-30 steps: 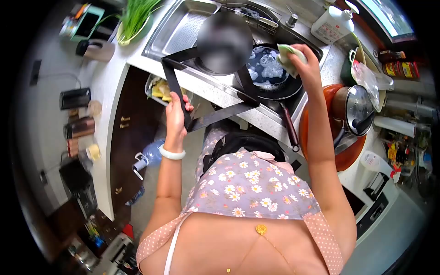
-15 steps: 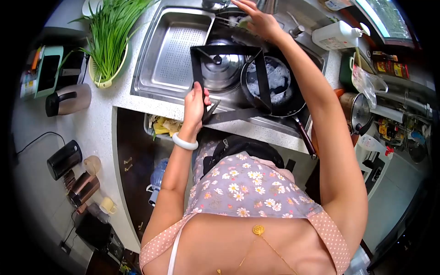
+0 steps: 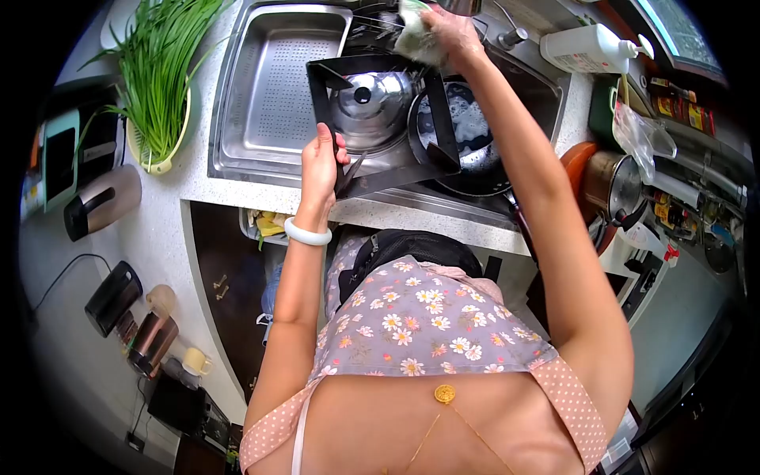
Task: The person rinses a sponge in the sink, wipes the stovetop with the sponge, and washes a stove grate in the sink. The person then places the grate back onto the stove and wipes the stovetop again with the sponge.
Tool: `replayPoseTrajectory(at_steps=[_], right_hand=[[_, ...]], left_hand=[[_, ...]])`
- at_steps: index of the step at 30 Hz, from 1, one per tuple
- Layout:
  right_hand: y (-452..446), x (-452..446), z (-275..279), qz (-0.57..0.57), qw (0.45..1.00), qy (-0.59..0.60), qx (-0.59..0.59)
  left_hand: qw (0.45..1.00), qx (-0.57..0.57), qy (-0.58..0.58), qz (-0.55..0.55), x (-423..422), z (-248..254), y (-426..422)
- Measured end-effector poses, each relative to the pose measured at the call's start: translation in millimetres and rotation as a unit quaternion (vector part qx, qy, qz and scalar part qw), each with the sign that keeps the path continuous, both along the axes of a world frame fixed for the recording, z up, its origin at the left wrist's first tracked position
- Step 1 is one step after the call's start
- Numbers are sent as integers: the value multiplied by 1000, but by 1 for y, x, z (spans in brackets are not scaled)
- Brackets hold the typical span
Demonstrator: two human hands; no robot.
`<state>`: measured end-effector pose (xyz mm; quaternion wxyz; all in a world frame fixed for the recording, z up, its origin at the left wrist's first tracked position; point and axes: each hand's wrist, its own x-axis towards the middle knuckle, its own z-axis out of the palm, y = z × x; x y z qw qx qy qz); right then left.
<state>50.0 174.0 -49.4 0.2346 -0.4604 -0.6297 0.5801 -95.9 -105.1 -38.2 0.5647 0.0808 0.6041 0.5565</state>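
Observation:
My left hand [image 3: 321, 165] is closed round the near left corner of a black square stove grate [image 3: 400, 180] with inward-pointing prongs. It holds the grate tilted over the sink [image 3: 224, 142]. A pot lid [image 3: 376, 107] shows through the grate's opening. To its right a dark frying pan [image 3: 500, 170] holds foamy water, partly behind the grate's side. At the back of the sink, my right hand [image 3: 457, 41] grips a wet white and green dishcloth [image 3: 419, 36], just above the grate's far right corner.
A perforated steel basin fills the sink's left side. Chives [image 3: 158, 79] stand in a pale basket [image 3: 161, 167] on the left counter, near a kettle [image 3: 115, 202]. At the back right are a white pump bottle [image 3: 582, 51] and a lidded pot [image 3: 606, 186].
My right hand, earlier reaching with extended fingers at the back of the sink, is now closed on the dishcloth. It has come slightly nearer the grate, which my left hand still holds.

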Motion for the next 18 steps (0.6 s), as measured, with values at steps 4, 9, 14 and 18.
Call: replayPoseTrajectory(at_steps=[4,9,14,18], right_hand=[[2,36,-52,-88,759,409,-498],[-7,38,-53,-38,672,547,-498],[-43,30,5,-41,673,589,-446],[-34,28,7,-86,621,583,-517]], left_hand=[[1000,-8,-10,3,-1,-13,7],[1000,-12,25,-2,7,-9,15],[999,-11,27,14,18,-8,19],[999,-10,30,16,25,-6,20]])
